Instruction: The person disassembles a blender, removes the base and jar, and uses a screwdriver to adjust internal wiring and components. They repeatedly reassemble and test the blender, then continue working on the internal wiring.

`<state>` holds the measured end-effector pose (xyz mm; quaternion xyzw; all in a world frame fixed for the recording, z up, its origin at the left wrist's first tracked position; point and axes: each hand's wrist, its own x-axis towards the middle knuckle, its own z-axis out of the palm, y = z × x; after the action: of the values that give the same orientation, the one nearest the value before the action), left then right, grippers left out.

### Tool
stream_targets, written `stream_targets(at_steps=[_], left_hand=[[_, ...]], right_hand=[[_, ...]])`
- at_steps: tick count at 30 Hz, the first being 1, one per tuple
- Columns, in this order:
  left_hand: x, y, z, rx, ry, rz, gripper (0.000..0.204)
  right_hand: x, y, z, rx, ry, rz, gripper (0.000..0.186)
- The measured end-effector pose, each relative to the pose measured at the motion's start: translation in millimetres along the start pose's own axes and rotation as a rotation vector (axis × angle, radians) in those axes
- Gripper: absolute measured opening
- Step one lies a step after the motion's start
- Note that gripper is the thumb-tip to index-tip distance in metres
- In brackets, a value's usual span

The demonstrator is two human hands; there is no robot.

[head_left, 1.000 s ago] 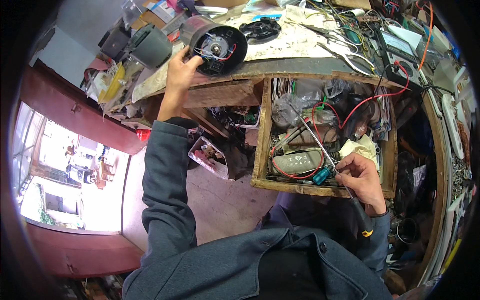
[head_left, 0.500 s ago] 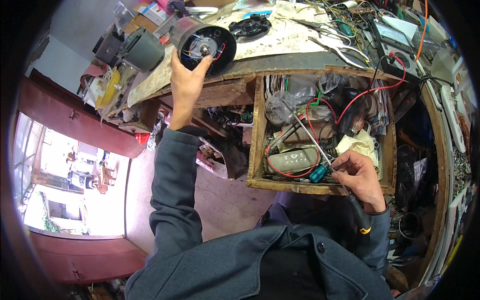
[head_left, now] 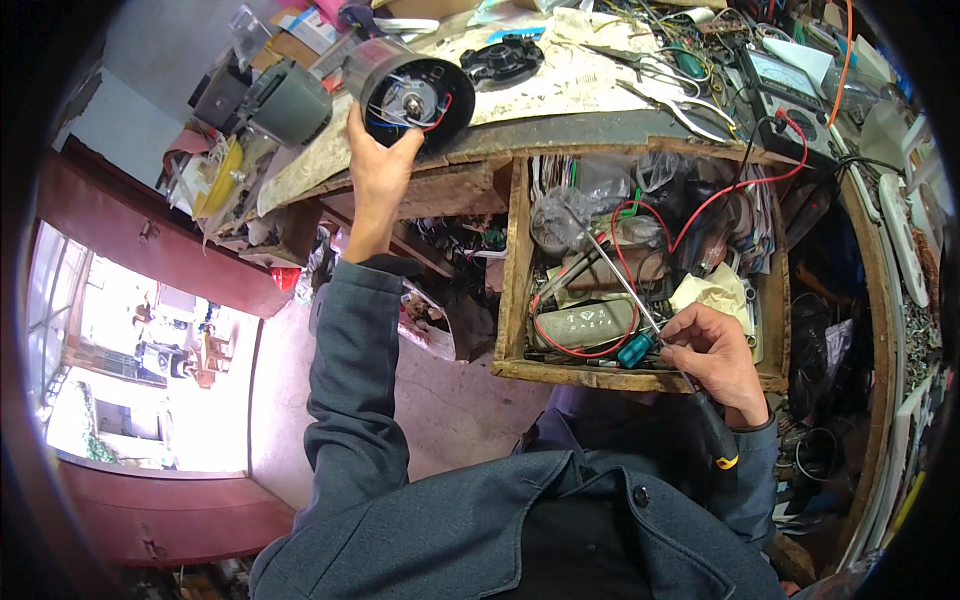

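Workbench [head_left: 560, 135]: motor housing [head_left: 412, 95] in left hand [head_left: 378, 165]

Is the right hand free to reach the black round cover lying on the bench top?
Probably not at once: the right hand grips a screwdriver over the open drawer, far below the black round cover.

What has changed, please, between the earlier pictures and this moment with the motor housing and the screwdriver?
Little has changed. The left hand still grips the black round motor housing at the workbench edge; it sits a bit higher and further left in view, likely from head movement. The right hand still holds the teal-handled screwdriver over the open wooden drawer. Nothing was picked up or let go.
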<state>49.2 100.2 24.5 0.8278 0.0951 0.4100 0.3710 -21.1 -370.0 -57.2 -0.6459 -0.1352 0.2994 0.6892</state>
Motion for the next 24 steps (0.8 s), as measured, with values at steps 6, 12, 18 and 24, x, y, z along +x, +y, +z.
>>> stream_targets(at_steps=[6, 12, 18, 24], left_hand=[[-2, -2, -1, -0.037, -0.007, 0.018, 0.089], [-7, 4, -1, 0.073, 0.041, 0.005, 0.088], [-11, 12, -2, 0.100, 0.061, -0.035, 0.088], [-8, 5, 0, 0.086, 0.104, -0.005, 0.089]], right_hand=[[1, -2, 2, 0.014, -0.007, -0.021, 0.018], [2, 1, 0, 0.010, -0.007, -0.021, 0.019], [3, 6, -1, -0.009, 0.002, -0.040, 0.020], [3, 3, -1, -0.022, -0.009, -0.017, 0.020]])
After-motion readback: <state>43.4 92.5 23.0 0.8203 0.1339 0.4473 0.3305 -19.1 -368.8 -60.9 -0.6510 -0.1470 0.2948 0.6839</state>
